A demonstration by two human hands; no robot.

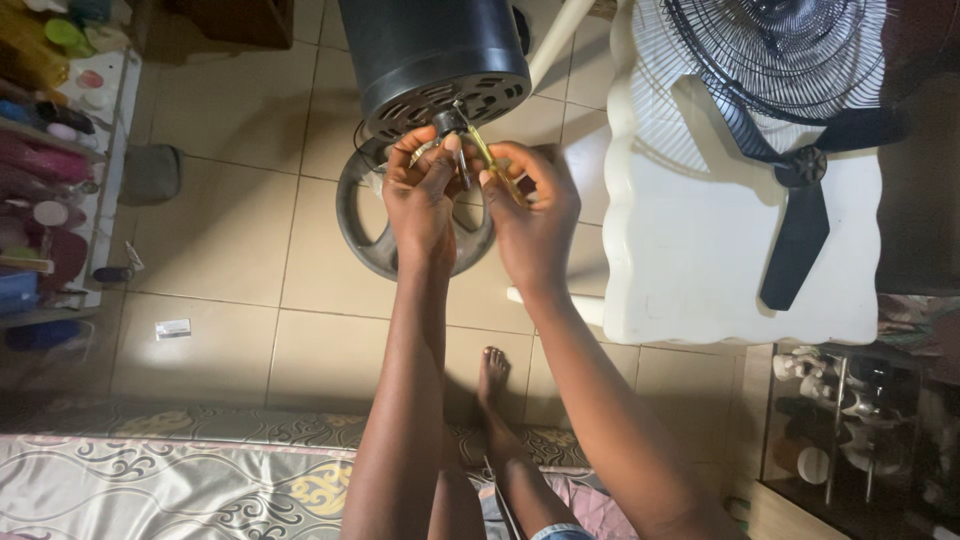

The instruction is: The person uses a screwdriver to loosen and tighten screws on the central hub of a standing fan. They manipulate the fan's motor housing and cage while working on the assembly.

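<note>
Nearest, our foot (492,372) rested on the tiled floor (230,240) beside the patterned mattress (170,470). Above it, our left hand (420,190) pinched a small black part (450,122) with its fingers closed, and our right hand (535,215) gripped a thin yellowish tool (488,157) against it. Beyond stood the black motor housing (430,50), with fan blades (800,215) on the white tabletop (700,260).
</note>
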